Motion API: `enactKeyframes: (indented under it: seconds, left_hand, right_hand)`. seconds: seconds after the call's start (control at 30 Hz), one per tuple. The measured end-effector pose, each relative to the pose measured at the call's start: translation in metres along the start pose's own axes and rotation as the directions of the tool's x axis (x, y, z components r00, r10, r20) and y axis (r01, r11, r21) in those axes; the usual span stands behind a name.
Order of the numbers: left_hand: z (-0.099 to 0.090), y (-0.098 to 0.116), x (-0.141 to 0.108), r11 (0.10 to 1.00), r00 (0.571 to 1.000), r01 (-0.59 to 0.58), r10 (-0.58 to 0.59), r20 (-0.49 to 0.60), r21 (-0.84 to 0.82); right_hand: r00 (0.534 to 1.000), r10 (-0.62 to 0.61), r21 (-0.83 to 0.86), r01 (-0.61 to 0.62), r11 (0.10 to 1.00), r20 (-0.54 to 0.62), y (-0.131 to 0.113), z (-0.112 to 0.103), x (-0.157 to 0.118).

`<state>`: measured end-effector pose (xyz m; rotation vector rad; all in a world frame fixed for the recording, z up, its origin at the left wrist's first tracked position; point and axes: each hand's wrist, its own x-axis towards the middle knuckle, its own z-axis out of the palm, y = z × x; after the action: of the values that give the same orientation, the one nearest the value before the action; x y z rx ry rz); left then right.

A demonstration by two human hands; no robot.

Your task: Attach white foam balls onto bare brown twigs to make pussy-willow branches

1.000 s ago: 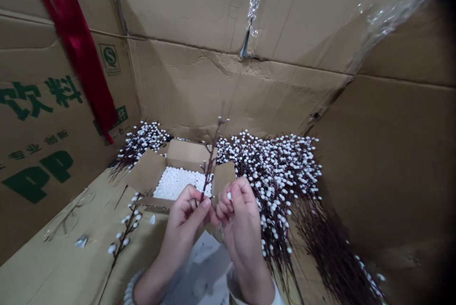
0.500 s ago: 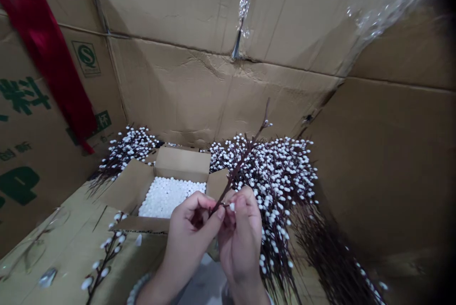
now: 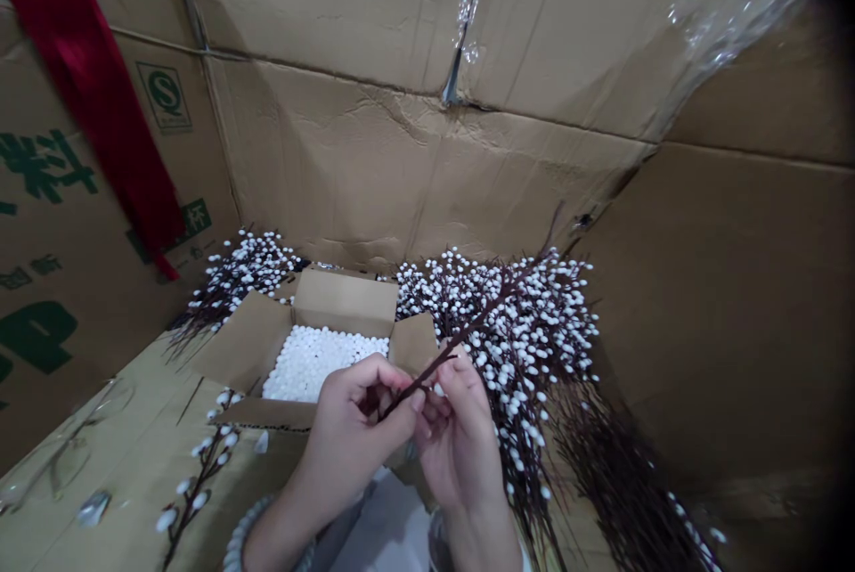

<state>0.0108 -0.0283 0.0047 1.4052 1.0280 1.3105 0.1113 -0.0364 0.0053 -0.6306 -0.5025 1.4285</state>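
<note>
My left hand (image 3: pixel 361 420) is closed around the lower end of a dark brown artificial branch (image 3: pixel 477 318), pinching it between thumb and fingers. The branch slants up and to the right, its upper part bare. My right hand (image 3: pixel 460 429) is beside it with curled fingers, closed on a small white bead (image 3: pixel 439 389) at the branch's side twig. The fingers partly hide the bead. Left of my hands stands an open cardboard box (image 3: pixel 344 300) filled with loose white beads (image 3: pixel 321 358). A beaded branch (image 3: pixel 200 487) lies on the table by my left forearm.
A large heap of beaded branches (image 3: pixel 527 331) lies behind and right of my hands, with a smaller bunch (image 3: pixel 250 265) at back left. Bare brown stems (image 3: pixel 621 474) lie at right. Eyeglasses (image 3: pixel 63 456) rest at left. Cardboard walls (image 3: pixel 347 144) surround the table; a red ribbon (image 3: pixel 100 91) hangs left.
The branch has tilted further to the right and lower in my left hand. My right hand's fingers have loosened a little around the bead. The view has shifted slightly.
</note>
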Motion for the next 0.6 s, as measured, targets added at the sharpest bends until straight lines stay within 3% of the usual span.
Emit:
enactKeyframes:
  seconds: [0.27, 0.6]
  left_hand:
    - [-0.0005, -0.0004, 0.0016, 0.999, 0.998, 0.041, -0.041, 0.054, 0.006]
    - [0.0041, -0.0038, -0.0005, 0.996, 0.999, -0.041, 0.040, 0.012, 0.079]
  right_hand:
    - [0.975, 0.162, 0.087, -0.150, 0.985, -0.150, -0.0029, 0.0023, 0.0034]
    - [0.974, 0.141, 0.113, -0.122, 0.986, -0.178, -0.0048, 0.0052, 0.0013]
